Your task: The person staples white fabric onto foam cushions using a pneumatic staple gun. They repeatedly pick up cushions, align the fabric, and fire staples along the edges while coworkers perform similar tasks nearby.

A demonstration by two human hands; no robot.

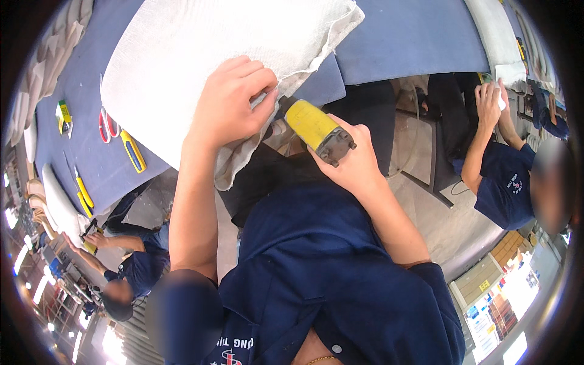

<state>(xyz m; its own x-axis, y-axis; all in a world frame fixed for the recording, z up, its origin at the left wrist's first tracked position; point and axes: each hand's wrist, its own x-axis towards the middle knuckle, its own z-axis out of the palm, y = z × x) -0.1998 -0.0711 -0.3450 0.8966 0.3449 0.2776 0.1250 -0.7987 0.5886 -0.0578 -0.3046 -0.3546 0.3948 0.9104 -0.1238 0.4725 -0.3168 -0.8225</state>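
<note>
A large piece covered in white fabric (176, 67) lies on the blue-topped table, its near edge overhanging toward me. My left hand (234, 100) rests on it, the fingers curled and pinching the fabric at the loose, ragged edge. In my right hand (356, 155) is a yellow and black staple gun (310, 121), gripped from behind. Its dark nose points to the fabric edge, close beside my left fingertips. Whether the nose touches the fabric I cannot tell.
On the blue table (401, 36) to the left lie red-handled scissors (108, 126), a yellow utility knife (132, 152), another yellow tool (83, 191) and a small yellow-green box (63, 117). Co-workers sit at right (505, 176) and lower left (143, 267). A hose hangs below the table.
</note>
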